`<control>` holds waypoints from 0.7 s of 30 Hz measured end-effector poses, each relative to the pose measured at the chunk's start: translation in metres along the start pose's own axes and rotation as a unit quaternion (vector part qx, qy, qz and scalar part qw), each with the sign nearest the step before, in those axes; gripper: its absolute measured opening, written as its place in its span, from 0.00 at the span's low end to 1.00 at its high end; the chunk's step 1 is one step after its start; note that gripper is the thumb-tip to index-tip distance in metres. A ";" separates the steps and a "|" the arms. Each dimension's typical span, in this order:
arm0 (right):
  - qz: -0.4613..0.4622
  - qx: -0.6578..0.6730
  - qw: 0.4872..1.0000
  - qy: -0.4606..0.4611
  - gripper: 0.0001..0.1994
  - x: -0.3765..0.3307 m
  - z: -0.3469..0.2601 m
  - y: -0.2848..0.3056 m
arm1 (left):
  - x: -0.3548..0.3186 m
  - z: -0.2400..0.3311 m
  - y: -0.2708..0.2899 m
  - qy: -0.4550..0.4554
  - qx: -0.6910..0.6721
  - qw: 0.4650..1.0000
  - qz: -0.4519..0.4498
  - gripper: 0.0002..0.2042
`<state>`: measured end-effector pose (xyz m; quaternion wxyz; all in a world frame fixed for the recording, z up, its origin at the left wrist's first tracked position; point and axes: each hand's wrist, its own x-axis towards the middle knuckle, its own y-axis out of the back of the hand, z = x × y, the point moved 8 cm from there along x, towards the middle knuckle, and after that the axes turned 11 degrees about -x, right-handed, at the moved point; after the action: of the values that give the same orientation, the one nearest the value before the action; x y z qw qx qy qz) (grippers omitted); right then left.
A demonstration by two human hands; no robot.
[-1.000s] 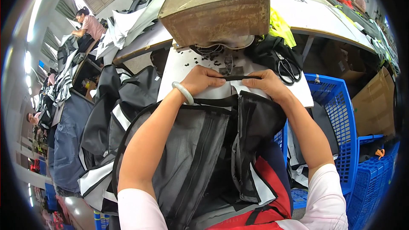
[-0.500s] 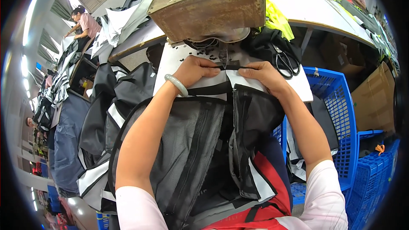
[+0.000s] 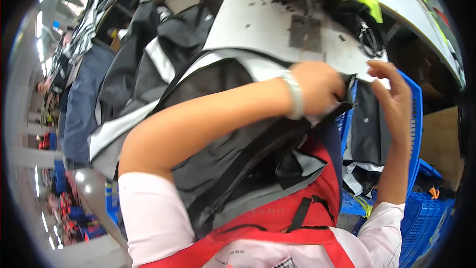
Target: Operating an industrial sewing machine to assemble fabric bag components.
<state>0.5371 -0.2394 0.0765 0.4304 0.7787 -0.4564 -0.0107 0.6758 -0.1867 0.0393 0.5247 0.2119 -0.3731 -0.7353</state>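
Observation:
My left hand (image 3: 317,89), with a pale bangle (image 3: 295,94) at its wrist, is closed on the edge of a black and grey mesh fabric piece with silver strips (image 3: 223,77). Across my lap the rest of that piece lies in folds, over a red apron (image 3: 277,208). My left forearm crosses in front of it. My right hand (image 3: 394,89) is raised beside the fabric, fingers apart and nothing in them. Beyond my left hand is the sewing machine's metal plate (image 3: 306,33) on a white table (image 3: 263,25); the machine head above is blurred and cut off.
Black-handled scissors (image 3: 369,42) lie at the table's right, near bright yellow fabric (image 3: 364,0). A blue crate (image 3: 415,114) on the right holds dark panels (image 3: 367,124). More black and silver pieces (image 3: 134,64) hang at the left. A cardboard box (image 3: 441,144) stands far right.
Both hands have come away from the needle toward me and to the right. My right hand has let go of the fabric, while my left has pulled its edge rightward. The view has tilted down.

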 end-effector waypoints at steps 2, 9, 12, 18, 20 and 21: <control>-0.043 0.043 0.996 0.066 0.21 -0.001 -0.045 -0.006 | -0.003 0.035 -0.047 -0.086 0.065 0.992 -0.068 0.09; -0.303 0.011 0.949 0.090 0.33 -0.046 -0.093 -0.119 | -0.102 0.179 -0.053 -0.296 0.020 0.953 0.065 0.04; -0.284 0.062 0.956 -0.029 0.27 -0.059 -0.013 -0.093 | -0.158 0.172 0.026 -0.176 0.086 0.973 0.121 0.08; -0.173 0.115 0.976 -0.068 0.21 -0.131 0.080 -0.047 | -0.331 0.070 0.047 0.142 -0.062 0.961 0.228 0.19; -0.147 0.125 0.978 -0.084 0.19 -0.136 0.079 -0.043 | -0.359 0.055 0.009 0.277 -0.173 0.939 0.111 0.19; -0.140 0.131 0.975 -0.108 0.19 -0.137 0.079 -0.040 | -0.371 0.052 -0.009 0.367 -0.232 0.900 0.028 0.20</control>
<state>0.4529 -0.1849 -0.0518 0.2669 0.8787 -0.3842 -0.0949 0.7671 0.1772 0.0359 0.6792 0.3285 0.0218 -0.6559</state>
